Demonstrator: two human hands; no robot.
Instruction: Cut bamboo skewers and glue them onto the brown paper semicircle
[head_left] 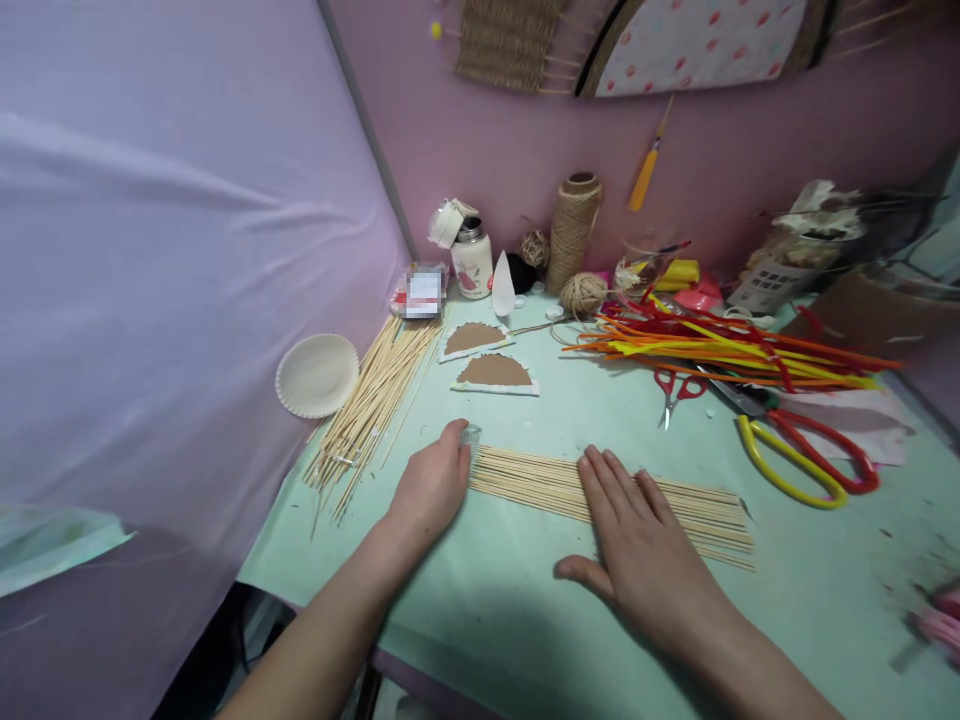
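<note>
A row of thin wooden sticks (529, 480) lies side by side on the pale green table, fanning a little toward the right end. My right hand (637, 530) rests flat across them, fingers stretched out and thumb apart. At their left end, my left hand (431, 475) is closed around a small clear object (471, 436), mostly hidden by the fingers; its kind cannot be made out. Just behind the row lie two half-round cardboard pieces (493, 371) with white edges. A loose heap of similar sticks (375, 410) is at the left.
A white paper plate (317, 375) leans by the left wall. Behind stand a white bottle (472, 262) and a twine spool (574, 230). On the right are orange and yellow pipe cleaners (720, 345), small red scissors (677, 392) and large scissors (795, 455).
</note>
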